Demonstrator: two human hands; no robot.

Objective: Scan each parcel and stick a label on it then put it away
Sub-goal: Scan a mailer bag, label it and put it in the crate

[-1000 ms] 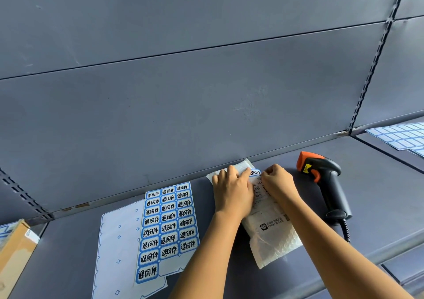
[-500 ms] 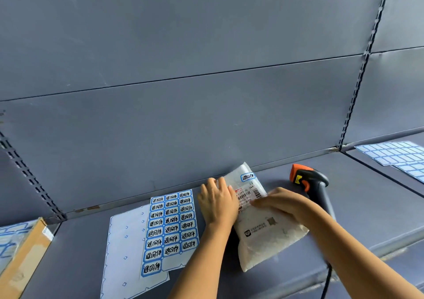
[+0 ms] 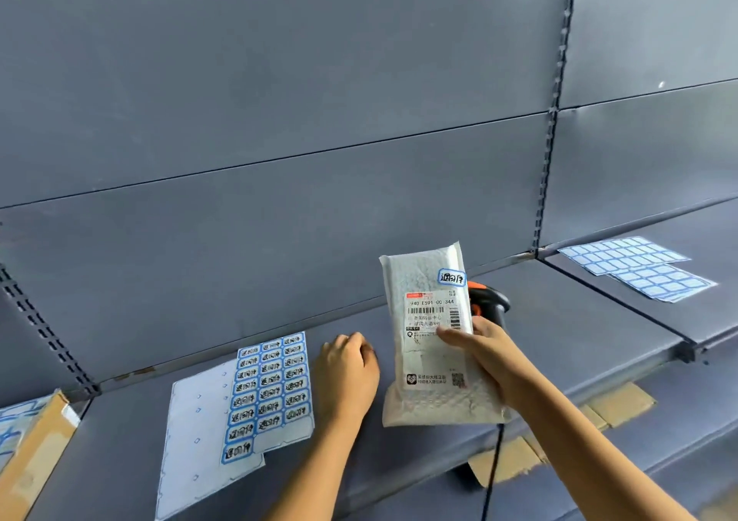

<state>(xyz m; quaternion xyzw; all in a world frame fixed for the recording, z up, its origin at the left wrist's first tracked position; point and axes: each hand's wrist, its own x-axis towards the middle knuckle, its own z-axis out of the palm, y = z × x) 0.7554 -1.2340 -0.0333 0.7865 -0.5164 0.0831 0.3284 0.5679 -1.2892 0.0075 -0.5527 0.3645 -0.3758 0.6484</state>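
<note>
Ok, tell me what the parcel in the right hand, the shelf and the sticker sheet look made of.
The parcel: white plastic bubble mailer, probably; pebbled, slightly glossy skin. The shelf: painted sheet metal, it seems; flat matte blue-grey panels, slotted uprights. The sticker sheet: paper labels on slick backing, likely; peeled spots show bare white liner.

Slate-blue metal back panels (image 3: 279, 101) are rising behind the right hand (image 3: 491, 364), thin seams crossing them. One slotted upright (image 3: 552, 129) is climbing just to its right, and another (image 3: 44, 326) is slanting far beyond the left hand (image 3: 347, 376). A matching shelf (image 3: 579, 321) is stretching beneath both, catching soft, even light.
</note>
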